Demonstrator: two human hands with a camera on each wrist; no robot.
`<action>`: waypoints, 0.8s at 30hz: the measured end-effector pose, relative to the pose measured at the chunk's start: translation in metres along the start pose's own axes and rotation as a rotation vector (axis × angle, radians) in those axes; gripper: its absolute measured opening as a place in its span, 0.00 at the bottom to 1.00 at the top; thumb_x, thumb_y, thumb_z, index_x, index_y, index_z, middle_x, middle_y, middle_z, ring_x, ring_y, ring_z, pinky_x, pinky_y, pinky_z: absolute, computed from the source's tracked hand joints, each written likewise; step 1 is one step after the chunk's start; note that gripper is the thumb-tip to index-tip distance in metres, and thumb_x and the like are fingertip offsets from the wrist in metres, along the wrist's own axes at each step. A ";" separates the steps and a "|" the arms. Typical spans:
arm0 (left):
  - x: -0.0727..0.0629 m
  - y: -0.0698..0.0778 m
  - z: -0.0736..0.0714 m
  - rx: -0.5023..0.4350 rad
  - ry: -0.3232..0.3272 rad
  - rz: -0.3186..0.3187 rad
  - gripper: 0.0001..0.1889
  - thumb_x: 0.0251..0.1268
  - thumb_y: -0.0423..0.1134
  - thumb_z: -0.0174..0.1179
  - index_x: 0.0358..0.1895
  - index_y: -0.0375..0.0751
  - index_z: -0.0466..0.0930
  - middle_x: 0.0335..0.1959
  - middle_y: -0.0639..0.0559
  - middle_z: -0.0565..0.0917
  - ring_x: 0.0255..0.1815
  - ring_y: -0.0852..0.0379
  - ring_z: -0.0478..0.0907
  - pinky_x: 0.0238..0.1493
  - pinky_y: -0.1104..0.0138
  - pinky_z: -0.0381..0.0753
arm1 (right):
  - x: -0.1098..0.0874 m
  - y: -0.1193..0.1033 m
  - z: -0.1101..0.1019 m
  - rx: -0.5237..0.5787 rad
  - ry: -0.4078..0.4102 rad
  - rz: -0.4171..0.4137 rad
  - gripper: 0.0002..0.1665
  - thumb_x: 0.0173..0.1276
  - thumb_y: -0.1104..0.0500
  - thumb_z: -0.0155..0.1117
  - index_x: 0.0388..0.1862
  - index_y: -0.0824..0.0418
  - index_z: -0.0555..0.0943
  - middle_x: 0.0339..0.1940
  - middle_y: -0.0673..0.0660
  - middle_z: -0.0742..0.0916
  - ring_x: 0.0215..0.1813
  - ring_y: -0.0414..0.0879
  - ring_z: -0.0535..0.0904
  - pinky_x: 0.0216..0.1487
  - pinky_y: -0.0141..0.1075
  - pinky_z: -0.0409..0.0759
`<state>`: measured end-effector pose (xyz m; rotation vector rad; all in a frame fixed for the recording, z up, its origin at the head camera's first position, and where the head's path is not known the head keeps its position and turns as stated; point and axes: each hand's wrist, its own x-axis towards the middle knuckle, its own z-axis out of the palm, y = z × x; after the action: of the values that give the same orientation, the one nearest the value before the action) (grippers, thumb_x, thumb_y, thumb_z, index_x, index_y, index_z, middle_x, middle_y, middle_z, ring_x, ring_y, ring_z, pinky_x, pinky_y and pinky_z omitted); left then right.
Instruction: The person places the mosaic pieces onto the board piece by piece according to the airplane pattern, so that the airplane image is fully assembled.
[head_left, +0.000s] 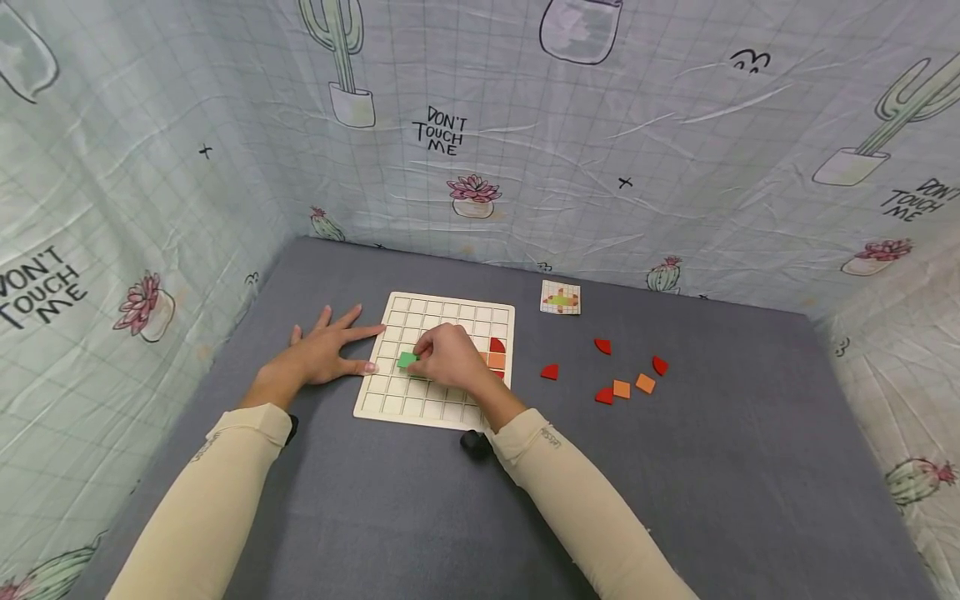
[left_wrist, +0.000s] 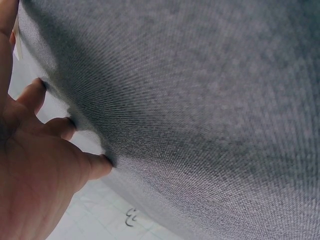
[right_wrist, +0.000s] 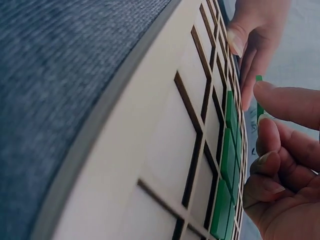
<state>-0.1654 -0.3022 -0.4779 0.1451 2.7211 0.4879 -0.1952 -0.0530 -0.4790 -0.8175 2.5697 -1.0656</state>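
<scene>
A pale wooden grid board (head_left: 378,404) lies on the grey table. My right hand (head_left: 453,357) pinches a small green square tile (right_wrist: 259,92) between thumb and finger, just above the board's left-middle squares. Several green tiles (right_wrist: 227,155) sit in the grid below that hand, partly hidden by it in the head view. At the board's right side are a red quarter-round tile (head_left: 497,344) and an orange square tile (head_left: 497,360). My left hand (head_left: 318,354) lies with fingers spread beside the board, thumb and index fingertips touching its left edge.
Right of the board lie several loose red quarter-round tiles (head_left: 550,372) and two orange squares (head_left: 622,389). A small picture card (head_left: 561,297) with a coloured grid pattern lies behind them. A dark rounded object (head_left: 474,444) is at the right wrist. Printed cloth walls (head_left: 525,225) border the table.
</scene>
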 end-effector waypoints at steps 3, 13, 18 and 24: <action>0.001 -0.002 0.000 -0.005 0.001 -0.001 0.45 0.63 0.69 0.64 0.82 0.69 0.59 0.89 0.44 0.42 0.85 0.24 0.29 0.71 0.18 0.32 | 0.003 -0.002 0.002 -0.012 -0.002 0.008 0.12 0.60 0.58 0.81 0.40 0.62 0.92 0.30 0.52 0.93 0.31 0.36 0.83 0.38 0.27 0.80; 0.001 -0.003 0.001 -0.008 0.004 0.001 0.44 0.64 0.68 0.65 0.82 0.69 0.59 0.89 0.45 0.41 0.86 0.24 0.28 0.71 0.18 0.32 | 0.006 -0.002 0.009 -0.061 0.005 0.001 0.11 0.60 0.59 0.81 0.39 0.63 0.93 0.30 0.53 0.93 0.30 0.37 0.83 0.35 0.26 0.79; 0.001 -0.001 0.000 -0.014 0.005 0.003 0.44 0.64 0.68 0.65 0.82 0.69 0.59 0.89 0.44 0.42 0.85 0.24 0.28 0.71 0.18 0.31 | 0.006 -0.002 0.010 -0.086 -0.005 -0.007 0.12 0.60 0.59 0.81 0.40 0.64 0.93 0.31 0.53 0.93 0.31 0.37 0.84 0.37 0.27 0.79; 0.002 -0.002 0.001 -0.016 0.007 0.004 0.44 0.64 0.68 0.65 0.82 0.69 0.59 0.89 0.45 0.42 0.86 0.24 0.28 0.71 0.18 0.31 | 0.007 -0.002 0.011 -0.134 -0.008 -0.014 0.13 0.59 0.57 0.82 0.40 0.63 0.93 0.33 0.53 0.94 0.33 0.39 0.85 0.39 0.27 0.80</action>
<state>-0.1665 -0.3036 -0.4802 0.1447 2.7231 0.5121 -0.1954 -0.0649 -0.4856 -0.8709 2.6557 -0.9002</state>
